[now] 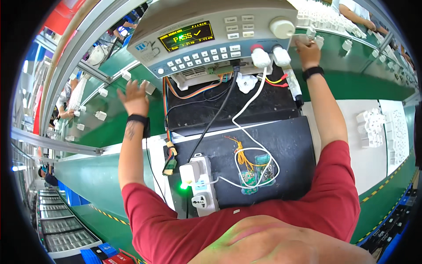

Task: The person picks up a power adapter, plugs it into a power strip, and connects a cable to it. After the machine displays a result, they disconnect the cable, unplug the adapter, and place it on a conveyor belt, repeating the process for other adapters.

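One white power adapter (150, 88) lies just right of our left hand (135, 102), fingers spread wide. A second adapter (319, 42) sits beside our right hand (309, 53), whose grip we cannot tell. An electronic tester (189, 48) fills the middle between our hands; open green surface (107, 131) extends left.

Silver metal frame (58, 144) along green work surface (107, 130), yellow-black striped tape (108, 215).
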### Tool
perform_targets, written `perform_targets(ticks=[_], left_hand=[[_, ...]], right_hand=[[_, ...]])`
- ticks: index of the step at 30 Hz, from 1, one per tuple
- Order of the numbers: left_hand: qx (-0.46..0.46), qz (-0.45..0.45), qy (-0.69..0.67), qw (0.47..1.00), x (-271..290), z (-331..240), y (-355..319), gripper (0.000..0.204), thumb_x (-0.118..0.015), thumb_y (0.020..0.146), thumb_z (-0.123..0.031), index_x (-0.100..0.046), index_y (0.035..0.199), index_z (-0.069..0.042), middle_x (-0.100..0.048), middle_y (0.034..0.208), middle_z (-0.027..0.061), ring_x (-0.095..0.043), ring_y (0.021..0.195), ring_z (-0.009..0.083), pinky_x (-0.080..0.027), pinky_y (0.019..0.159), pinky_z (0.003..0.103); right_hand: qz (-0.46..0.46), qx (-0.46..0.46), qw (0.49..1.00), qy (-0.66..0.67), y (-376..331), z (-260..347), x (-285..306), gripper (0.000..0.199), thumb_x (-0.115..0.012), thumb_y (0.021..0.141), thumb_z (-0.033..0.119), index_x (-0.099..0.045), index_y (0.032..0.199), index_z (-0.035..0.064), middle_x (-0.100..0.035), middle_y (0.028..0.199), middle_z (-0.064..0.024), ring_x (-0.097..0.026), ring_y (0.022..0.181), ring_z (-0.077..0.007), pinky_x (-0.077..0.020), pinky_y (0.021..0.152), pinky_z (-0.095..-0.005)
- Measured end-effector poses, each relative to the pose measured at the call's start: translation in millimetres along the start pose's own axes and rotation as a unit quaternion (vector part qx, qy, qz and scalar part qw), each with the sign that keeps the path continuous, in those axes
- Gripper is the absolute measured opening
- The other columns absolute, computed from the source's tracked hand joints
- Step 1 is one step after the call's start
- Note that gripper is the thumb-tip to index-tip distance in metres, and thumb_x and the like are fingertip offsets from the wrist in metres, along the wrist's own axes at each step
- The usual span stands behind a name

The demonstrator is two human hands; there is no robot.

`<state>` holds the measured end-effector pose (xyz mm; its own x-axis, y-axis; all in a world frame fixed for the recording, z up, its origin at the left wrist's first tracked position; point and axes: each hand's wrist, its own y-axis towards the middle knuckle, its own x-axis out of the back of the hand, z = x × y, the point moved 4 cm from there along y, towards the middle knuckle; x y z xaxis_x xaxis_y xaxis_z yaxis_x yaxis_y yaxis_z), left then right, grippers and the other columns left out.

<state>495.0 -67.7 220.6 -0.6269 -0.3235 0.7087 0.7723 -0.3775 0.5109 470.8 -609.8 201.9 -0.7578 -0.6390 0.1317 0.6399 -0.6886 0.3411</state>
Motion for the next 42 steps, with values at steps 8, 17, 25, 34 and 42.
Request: perform_targets(ticks=[8, 17, 25, 34, 42], left_hand=[[0.154, 0.053, -0.647, 0.745, 170.9, 20.3, -72.0, 0.020, -0.059, 0.082, -0.010, -0.058, 0.097, 0.004, -0.061, 0.084, 0.0047, -0.056, 0.078, 0.0085, -0.044, 0.071, 0.022], [-0.005, 0.078, -0.886, 0.457, 309.9, -64.7, -182.0, 0.077, -0.047, 0.087, -0.042, -0.015, 0.135, 0.007, -0.037, 0.127, 0.0282, -0.037, 0.121, 0.0318, -0.033, 0.095, 0.038], [0.231, -0.016, -0.828, 0.510, 250.4, -49.7, -220.5, 0.050, -0.063, 0.074, 0.005, -0.038, 0.118, 0.005, -0.052, 0.115, 0.0187, -0.055, 0.101, 0.0227, -0.047, 0.085, 0.033], [0.133, 0.089, -0.769, 0.618, 234.5, -78.0, -215.7, 0.052, -0.069, 0.072, -0.004, -0.045, 0.118, 0.004, -0.056, 0.111, 0.0145, -0.056, 0.098, 0.0193, -0.044, 0.084, 0.029], [0.052, 0.053, -0.678, 0.731, 248.6, -84.1, -218.6, 0.054, -0.078, 0.060, -0.014, -0.052, 0.105, -0.001, -0.060, 0.101, 0.0125, -0.059, 0.093, 0.0276, -0.045, 0.080, 0.031]], right_hand=[[0.167, 0.401, 0.875, 0.213, -191.5, 171.2, 79.7, 0.040, -0.061, 0.072, -0.011, -0.039, 0.104, 0.0012, -0.052, 0.110, -0.0240, -0.050, 0.108, -0.0376, -0.0436, 0.088, -0.0434], [0.221, 0.673, 0.679, 0.193, -360.9, 263.3, 65.1, 0.024, -0.061, 0.070, 0.015, -0.057, 0.094, 0.0144, -0.060, 0.103, -0.0069, -0.057, 0.094, -0.0260, -0.0415, 0.073, -0.0386], [0.304, 0.435, 0.838, 0.127, -338.0, 247.3, 32.5, 0.056, -0.062, 0.072, 0.008, -0.040, 0.122, -0.0003, -0.036, 0.130, -0.0183, -0.039, 0.117, -0.0314, -0.0320, 0.097, -0.0361], [0.387, 0.222, 0.892, 0.073, -326.3, 221.9, 49.8, 0.049, -0.064, 0.070, 0.006, -0.047, 0.116, 0.0007, -0.042, 0.123, -0.0166, -0.047, 0.107, -0.0251, -0.0386, 0.088, -0.0316], [0.435, 0.316, 0.842, 0.054, -345.3, 205.0, -9.3, 0.032, -0.062, 0.076, 0.019, -0.057, 0.102, 0.0006, -0.057, 0.106, -0.0135, -0.054, 0.099, -0.0276, -0.0417, 0.086, -0.0325]])
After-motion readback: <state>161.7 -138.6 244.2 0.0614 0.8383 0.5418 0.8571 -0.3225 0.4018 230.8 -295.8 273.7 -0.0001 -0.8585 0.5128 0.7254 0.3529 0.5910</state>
